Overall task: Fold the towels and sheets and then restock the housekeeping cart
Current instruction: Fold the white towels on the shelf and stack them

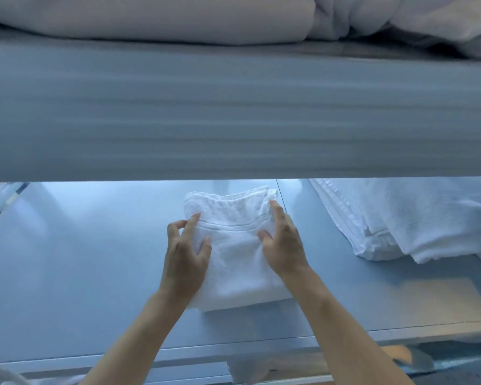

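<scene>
A small folded white towel (pixel 233 262) lies on the grey middle shelf (pixel 81 273) of the housekeeping cart. My left hand (pixel 185 257) holds its left edge, thumb on top and fingers curled at the side. On the towel's right side my right hand (pixel 282 245) grips it, thumb pressed into the cloth and fingers round the far right corner. Both forearms reach in over the shelf's front rim.
A stack of folded white towels (pixel 417 220) sits at the right of the same shelf. The top shelf's thick grey edge (pixel 233 115) hangs just above my hands, with bulky folded linen (pixel 150 18) on it. More white cloth (pixel 250 370) shows on the level below.
</scene>
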Demonstrator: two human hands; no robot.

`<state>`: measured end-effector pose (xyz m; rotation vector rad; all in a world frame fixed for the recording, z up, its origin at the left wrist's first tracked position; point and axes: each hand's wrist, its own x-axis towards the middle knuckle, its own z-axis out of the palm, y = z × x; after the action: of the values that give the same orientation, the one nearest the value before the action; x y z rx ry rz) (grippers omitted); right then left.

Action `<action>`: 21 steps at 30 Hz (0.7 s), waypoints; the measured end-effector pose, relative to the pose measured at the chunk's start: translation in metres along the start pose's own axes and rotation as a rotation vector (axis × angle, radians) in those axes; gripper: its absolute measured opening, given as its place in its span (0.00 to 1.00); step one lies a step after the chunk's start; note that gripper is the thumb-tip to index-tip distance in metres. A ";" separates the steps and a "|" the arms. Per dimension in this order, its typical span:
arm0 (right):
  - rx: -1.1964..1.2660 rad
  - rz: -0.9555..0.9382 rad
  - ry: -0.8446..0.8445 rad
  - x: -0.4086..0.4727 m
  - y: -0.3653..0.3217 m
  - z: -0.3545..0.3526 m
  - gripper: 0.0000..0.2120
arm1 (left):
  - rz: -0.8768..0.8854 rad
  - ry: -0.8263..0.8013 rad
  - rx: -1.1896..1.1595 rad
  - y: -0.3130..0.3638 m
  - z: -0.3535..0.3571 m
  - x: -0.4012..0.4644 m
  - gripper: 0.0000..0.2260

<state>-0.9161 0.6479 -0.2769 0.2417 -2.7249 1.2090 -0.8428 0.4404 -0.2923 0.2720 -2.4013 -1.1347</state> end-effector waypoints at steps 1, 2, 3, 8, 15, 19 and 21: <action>0.004 0.006 0.006 0.006 0.003 -0.005 0.37 | -0.002 0.008 -0.006 0.004 0.005 0.002 0.26; 0.007 0.019 0.006 0.012 0.007 -0.009 0.36 | -0.013 0.010 -0.011 0.007 0.011 0.004 0.26; 0.006 0.040 -0.005 0.017 0.013 -0.012 0.36 | -0.028 0.004 -0.013 0.008 0.016 0.005 0.26; -0.147 0.196 -0.207 0.010 0.042 0.005 0.38 | -0.155 -0.113 0.113 0.000 0.045 -0.011 0.26; -0.016 0.273 -0.323 0.010 0.062 0.002 0.41 | -0.325 -0.174 0.202 -0.015 0.050 -0.015 0.28; 0.081 0.248 -0.404 0.008 0.064 -0.009 0.48 | -0.384 -0.260 0.034 -0.017 0.048 -0.016 0.33; 0.114 0.251 -0.412 0.009 0.066 -0.009 0.49 | -0.405 -0.273 0.050 -0.016 0.047 -0.013 0.36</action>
<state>-0.9383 0.6973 -0.3163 0.1813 -3.1149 1.5333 -0.8545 0.4671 -0.3348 0.6853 -2.6944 -1.3610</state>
